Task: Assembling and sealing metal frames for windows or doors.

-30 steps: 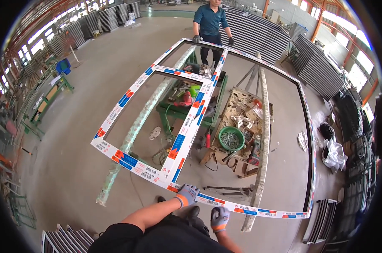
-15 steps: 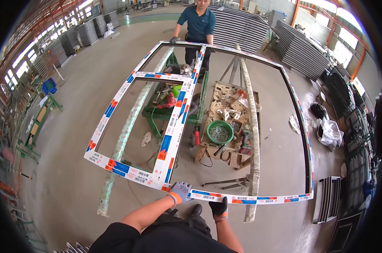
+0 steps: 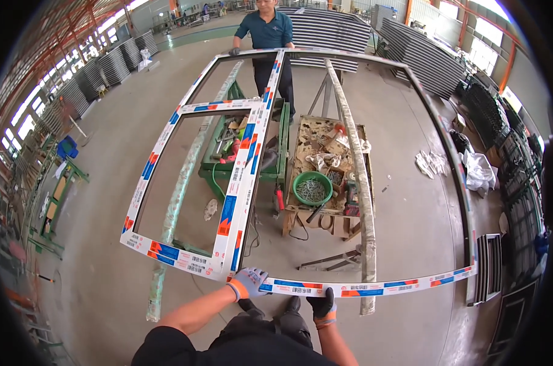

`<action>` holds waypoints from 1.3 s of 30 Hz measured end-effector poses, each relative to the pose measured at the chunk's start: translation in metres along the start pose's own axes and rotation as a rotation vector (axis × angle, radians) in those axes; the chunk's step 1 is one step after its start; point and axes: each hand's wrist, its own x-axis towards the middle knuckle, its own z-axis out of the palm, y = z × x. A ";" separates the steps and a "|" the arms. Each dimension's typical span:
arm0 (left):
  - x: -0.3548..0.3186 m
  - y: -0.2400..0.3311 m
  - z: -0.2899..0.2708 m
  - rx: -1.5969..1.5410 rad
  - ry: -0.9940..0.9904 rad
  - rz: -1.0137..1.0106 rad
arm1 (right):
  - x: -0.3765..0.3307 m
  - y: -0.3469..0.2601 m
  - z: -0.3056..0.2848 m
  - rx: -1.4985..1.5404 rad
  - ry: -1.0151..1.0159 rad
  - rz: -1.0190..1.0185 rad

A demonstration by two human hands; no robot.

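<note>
A large window frame [image 3: 383, 289], covered in white, blue and red-orange protective tape, spans the space before me. A mullion divides it, and a smaller rectangular section sits on its left side. My left hand [image 3: 248, 283], in a grey glove with an orange cuff, is closed over the near rail beside the mullion's foot. Farther right, my right hand [image 3: 321, 305] grips the same rail from the near side; its dark palm and thumb show, while the other fingers are largely hidden below. Across from me, a co-worker's gloved hand [image 3: 234, 51] holds the far rail.
Two long wrapped support bars, a left one [image 3: 183, 183] and a right one [image 3: 353, 131], run beneath the frame. Between them stand a green tool cart [image 3: 281, 160] and a wooden bench with a green bowl [image 3: 297, 194] of screws. Stacked profiles [image 3: 418, 58] stand at the back right.
The window frame has shifted and its right end now reaches farther right and looks higher. Both my hands have kept their grip. The co-worker stands more upright, still holding the far rail.
</note>
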 end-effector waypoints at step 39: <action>-0.222 0.005 -0.371 -0.694 2.018 0.263 | -0.120 -0.218 0.246 -1.551 -0.714 -1.168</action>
